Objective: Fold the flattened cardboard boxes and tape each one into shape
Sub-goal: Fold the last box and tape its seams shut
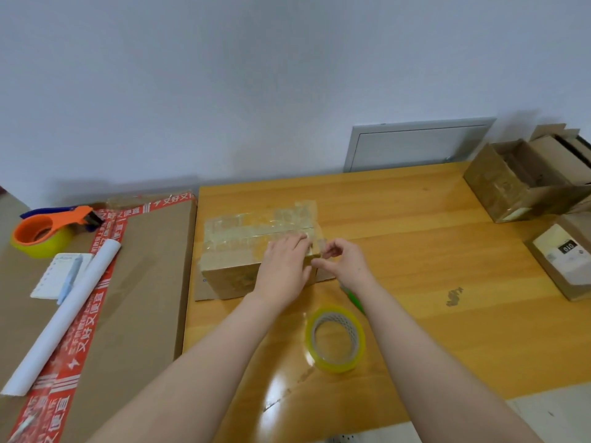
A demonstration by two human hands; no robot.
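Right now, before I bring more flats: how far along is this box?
Done: the box is folded up, clear tape strips across its top. In hand: the left hand presses the top while the right hand pinches a tape end at the right edge. Left: smoothing that end down; its underside is hidden.

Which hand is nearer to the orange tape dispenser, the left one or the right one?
Left. The left hand presses flat on the cardboard box, to the right of the orange tape dispenser; the right hand pinches clear tape at the box's right end, farther still.
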